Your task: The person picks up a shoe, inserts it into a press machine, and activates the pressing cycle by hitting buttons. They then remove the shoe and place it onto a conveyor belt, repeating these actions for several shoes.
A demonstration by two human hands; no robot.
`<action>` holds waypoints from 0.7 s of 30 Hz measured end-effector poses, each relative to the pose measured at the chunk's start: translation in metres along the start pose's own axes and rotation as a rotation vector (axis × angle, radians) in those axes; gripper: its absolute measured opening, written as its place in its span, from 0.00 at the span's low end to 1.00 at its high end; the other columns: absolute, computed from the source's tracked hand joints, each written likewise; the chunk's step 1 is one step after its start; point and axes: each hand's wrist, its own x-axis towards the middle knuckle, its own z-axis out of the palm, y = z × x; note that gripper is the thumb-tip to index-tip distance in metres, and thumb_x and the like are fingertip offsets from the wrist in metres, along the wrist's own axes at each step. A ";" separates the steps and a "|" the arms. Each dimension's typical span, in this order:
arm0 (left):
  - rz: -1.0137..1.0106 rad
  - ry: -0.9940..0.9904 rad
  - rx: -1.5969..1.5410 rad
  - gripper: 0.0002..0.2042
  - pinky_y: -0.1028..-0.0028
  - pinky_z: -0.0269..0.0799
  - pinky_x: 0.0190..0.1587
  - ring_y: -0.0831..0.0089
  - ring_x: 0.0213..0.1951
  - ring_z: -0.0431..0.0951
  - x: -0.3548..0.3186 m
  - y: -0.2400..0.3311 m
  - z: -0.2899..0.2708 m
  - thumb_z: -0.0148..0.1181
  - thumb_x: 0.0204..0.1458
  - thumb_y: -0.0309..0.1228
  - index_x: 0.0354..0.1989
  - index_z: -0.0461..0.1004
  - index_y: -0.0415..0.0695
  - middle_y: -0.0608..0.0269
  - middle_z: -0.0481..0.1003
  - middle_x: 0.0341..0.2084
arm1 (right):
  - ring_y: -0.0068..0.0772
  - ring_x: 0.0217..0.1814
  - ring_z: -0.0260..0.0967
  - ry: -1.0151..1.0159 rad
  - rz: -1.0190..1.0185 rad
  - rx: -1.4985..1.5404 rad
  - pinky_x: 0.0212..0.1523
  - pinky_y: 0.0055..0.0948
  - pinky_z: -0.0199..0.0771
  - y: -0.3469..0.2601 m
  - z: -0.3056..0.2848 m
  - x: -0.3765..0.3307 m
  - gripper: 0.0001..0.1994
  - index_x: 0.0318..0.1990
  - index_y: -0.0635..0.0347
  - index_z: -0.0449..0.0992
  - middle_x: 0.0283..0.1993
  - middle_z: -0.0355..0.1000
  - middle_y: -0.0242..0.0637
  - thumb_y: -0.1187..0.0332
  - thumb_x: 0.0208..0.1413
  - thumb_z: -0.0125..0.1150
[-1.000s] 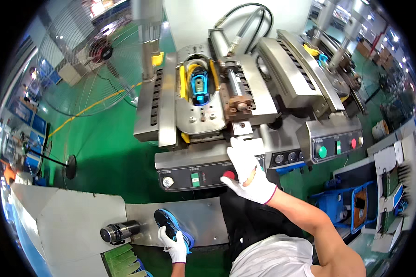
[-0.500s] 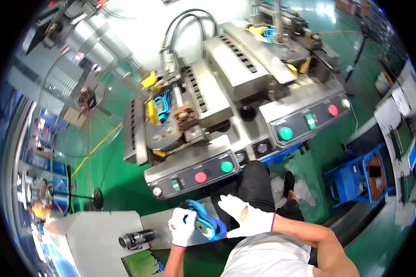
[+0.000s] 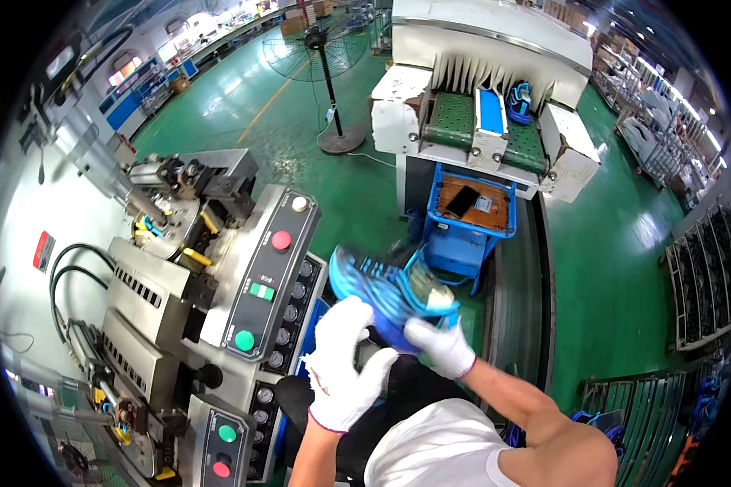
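A blue shoe upper [image 3: 374,284], slightly smeared by motion, hangs in the air in front of my body with its toe pointing up and left. My right hand [image 3: 443,345], in a white glove, grips it at the heel end. Just below its toe side is my left hand [image 3: 345,377], gloved in white as well. The thumb and fingers of that hand are spread apart, and nothing lies between them. Whether its fingertips touch the upper is hard to make out.
At left stands a metal pressing machine with a button panel [image 3: 270,272]. Ahead, a blue cart [image 3: 512,219] carries a dark phone [image 3: 463,201]. Behind it, a conveyor [image 3: 451,114] bears another blue shoe [image 3: 519,101]. A floor fan [image 3: 326,89] and metal racks [image 3: 702,276] stand farther out.
The view has swung right, from the machine's front toward the conveyor. The shoe upper has passed from my left hand to my right. My left hand has opened.
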 end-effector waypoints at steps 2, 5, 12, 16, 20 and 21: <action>0.068 -0.025 -0.012 0.31 0.67 0.81 0.49 0.57 0.50 0.79 -0.006 -0.010 0.022 0.72 0.47 0.22 0.62 0.71 0.38 0.44 0.70 0.60 | 0.29 0.55 0.78 0.194 -0.333 -0.134 0.60 0.37 0.78 0.011 -0.038 0.054 0.19 0.59 0.63 0.77 0.56 0.80 0.35 0.68 0.63 0.68; -0.055 -0.085 0.011 0.28 0.67 0.82 0.47 0.55 0.49 0.79 -0.048 -0.040 0.039 0.74 0.49 0.25 0.61 0.72 0.37 0.43 0.71 0.57 | 0.33 0.53 0.79 0.364 -0.447 -0.210 0.64 0.37 0.73 -0.037 -0.067 0.176 0.27 0.64 0.64 0.73 0.57 0.80 0.42 0.66 0.60 0.73; -0.627 -0.117 -0.054 0.27 0.68 0.81 0.44 0.61 0.43 0.80 -0.176 -0.096 0.061 0.71 0.52 0.21 0.60 0.69 0.37 0.47 0.71 0.56 | 0.46 0.55 0.80 0.590 -0.335 -0.477 0.60 0.44 0.77 -0.122 -0.182 0.443 0.38 0.60 0.65 0.74 0.54 0.81 0.50 0.47 0.47 0.78; -0.802 -0.076 0.166 0.21 0.62 0.79 0.47 0.62 0.42 0.83 -0.199 -0.089 0.045 0.68 0.60 0.31 0.60 0.73 0.44 0.51 0.77 0.51 | 0.56 0.62 0.77 0.852 -0.094 -1.156 0.62 0.46 0.76 -0.124 -0.224 0.526 0.50 0.59 0.63 0.78 0.58 0.78 0.58 0.24 0.42 0.64; -1.029 -0.098 0.253 0.19 0.62 0.79 0.45 0.61 0.38 0.82 -0.199 -0.089 0.040 0.67 0.60 0.32 0.59 0.75 0.45 0.53 0.80 0.42 | 0.54 0.64 0.76 0.898 0.021 -1.271 0.64 0.46 0.74 -0.121 -0.256 0.577 0.52 0.60 0.66 0.77 0.60 0.77 0.58 0.22 0.44 0.61; -1.019 -0.098 0.241 0.19 0.62 0.79 0.45 0.61 0.37 0.82 -0.194 -0.096 0.045 0.67 0.60 0.32 0.59 0.75 0.45 0.53 0.80 0.42 | 0.52 0.57 0.80 1.046 -0.123 -1.398 0.59 0.44 0.77 -0.126 -0.277 0.589 0.51 0.55 0.69 0.80 0.52 0.80 0.56 0.22 0.46 0.59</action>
